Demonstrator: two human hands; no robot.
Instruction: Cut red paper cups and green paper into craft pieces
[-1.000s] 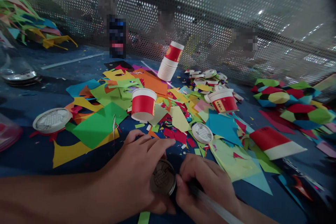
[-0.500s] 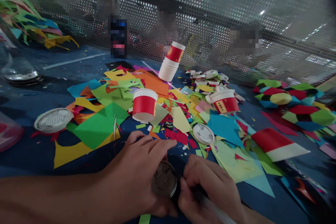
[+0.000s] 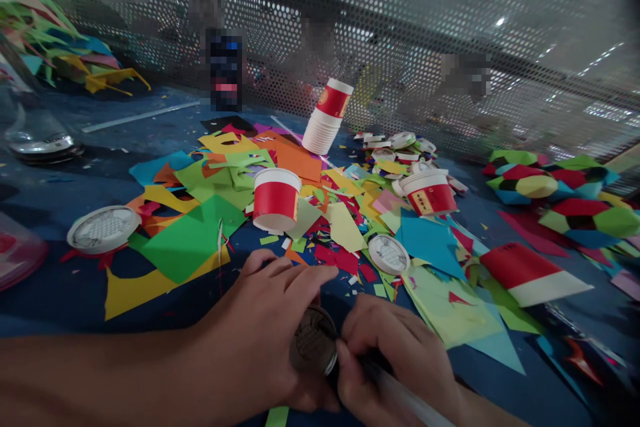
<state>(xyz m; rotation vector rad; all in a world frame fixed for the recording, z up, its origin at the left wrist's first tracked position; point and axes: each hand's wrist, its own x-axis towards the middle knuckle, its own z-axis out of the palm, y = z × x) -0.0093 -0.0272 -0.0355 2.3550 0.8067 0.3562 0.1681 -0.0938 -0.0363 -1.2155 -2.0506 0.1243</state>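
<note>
The fingers (image 3: 300, 280) of the left hand (image 3: 260, 330) are curved around a shallow round disc with a dark line drawing (image 3: 313, 343), keeping hold of its rim low at the front of the table (image 3: 155, 97). The disc's drawn face is turned up, its edge tilted. The right hand (image 3: 400, 353) pinches a slim pen with a pale translucent barrel (image 3: 407, 400) — the long axis runs slantwise, rear end toward the lower right, dark tip pointing up and left at the disc's right edge. Whether the tip touches, I cannot tell.

Beyond the hands sits a red-and-white paper cup (image 3: 275, 200); its contents cannot be made out. To its right is another red-and-white cup (image 3: 430, 197), with white round pieces about its top. Farther back, a nested stack of red-and-white cups (image 3: 327, 117) leans rightward.
</note>
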